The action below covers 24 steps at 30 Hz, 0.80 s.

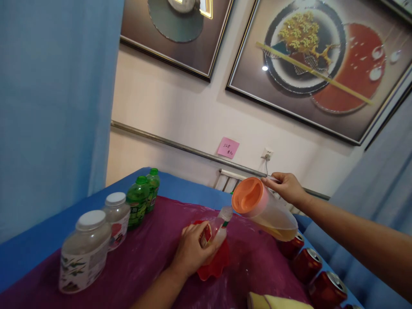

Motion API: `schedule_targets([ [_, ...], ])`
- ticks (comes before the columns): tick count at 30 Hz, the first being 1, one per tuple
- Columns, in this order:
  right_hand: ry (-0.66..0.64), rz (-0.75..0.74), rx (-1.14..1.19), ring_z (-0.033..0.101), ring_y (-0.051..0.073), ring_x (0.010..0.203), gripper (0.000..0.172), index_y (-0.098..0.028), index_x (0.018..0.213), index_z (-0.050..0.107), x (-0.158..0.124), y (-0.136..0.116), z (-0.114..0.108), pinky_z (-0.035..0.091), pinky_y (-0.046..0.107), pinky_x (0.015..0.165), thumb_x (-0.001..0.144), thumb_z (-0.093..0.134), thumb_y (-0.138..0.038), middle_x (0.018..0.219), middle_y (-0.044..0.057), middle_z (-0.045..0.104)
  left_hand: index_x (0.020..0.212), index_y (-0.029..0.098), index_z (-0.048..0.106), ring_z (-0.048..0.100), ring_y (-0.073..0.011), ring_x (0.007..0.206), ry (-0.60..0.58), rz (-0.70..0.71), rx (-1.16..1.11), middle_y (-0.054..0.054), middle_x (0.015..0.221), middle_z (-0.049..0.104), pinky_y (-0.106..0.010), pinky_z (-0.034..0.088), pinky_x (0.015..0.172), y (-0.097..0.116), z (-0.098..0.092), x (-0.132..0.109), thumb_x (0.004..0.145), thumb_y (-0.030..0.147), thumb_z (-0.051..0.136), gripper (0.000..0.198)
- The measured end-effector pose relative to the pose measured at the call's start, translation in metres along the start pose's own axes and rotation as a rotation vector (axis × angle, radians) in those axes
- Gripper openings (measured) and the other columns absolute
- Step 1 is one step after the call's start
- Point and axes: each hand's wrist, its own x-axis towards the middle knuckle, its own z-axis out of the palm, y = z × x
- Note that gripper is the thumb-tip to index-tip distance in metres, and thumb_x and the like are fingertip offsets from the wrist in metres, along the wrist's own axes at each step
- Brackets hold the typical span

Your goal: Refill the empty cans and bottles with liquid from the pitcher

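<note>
My left hand (192,249) is wrapped round a clear plastic bottle (219,229) with a red label, tilted to the right. Beneath the bottle lies a red scalloped dish (212,271), partly hidden by my hand and forearm. My right hand (285,189) grips the handle of a translucent pitcher (273,214) with an orange lid (247,195). The pitcher is tipped to the left, and its lid end is close to the bottle's mouth. Some yellowish liquid sits low in the pitcher. No stream between pitcher and bottle can be made out.
Two clear jars with white lids (85,253) and two green bottles (138,201) stand on the left of the purple sheet (154,262). Several red cans (305,265) line the right edge. A folded yellow cloth (277,301) lies at the front. Blue curtains (58,94) hang at both sides.
</note>
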Motion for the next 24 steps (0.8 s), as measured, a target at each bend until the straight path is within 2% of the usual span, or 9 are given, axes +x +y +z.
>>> schedule_targets([
  [6,0.003,0.0,0.002,0.022,0.009,0.049,0.061,-0.025,0.052,0.028,0.0002,0.0023,-0.0002,0.017,0.025,0.044,0.073,0.065,-0.07,0.052,-0.007,0.022,0.092,0.023,0.066,0.065,-0.0247,0.082,0.001,-0.004,0.001,-0.004,0.087,0.072,-0.038,0.046,0.08,0.0032,-0.0013,0.0001,0.078,0.056,0.067,0.035],
  [15,-0.014,0.017,0.011,0.022,0.009,0.05,0.059,-0.025,0.053,0.029,-0.0009,0.0024,-0.0002,0.018,0.025,0.045,0.074,0.064,-0.068,0.053,-0.007,0.022,0.089,0.024,0.066,0.065,-0.0237,0.083,-0.006,-0.006,0.006,-0.004,0.088,0.073,-0.036,0.045,0.08,0.002,-0.0006,0.0006,0.078,0.052,0.067,0.03],
  [24,0.001,-0.004,-0.007,0.023,0.008,0.049,0.061,-0.025,0.053,0.028,-0.0007,0.0023,-0.0012,0.017,0.025,0.045,0.074,0.064,-0.069,0.052,-0.007,0.023,0.1,0.023,0.068,0.065,-0.0245,0.084,0.005,-0.016,-0.003,-0.004,0.09,0.073,-0.037,0.046,0.081,-0.0023,0.0017,-0.0007,0.076,0.049,0.069,0.035],
])
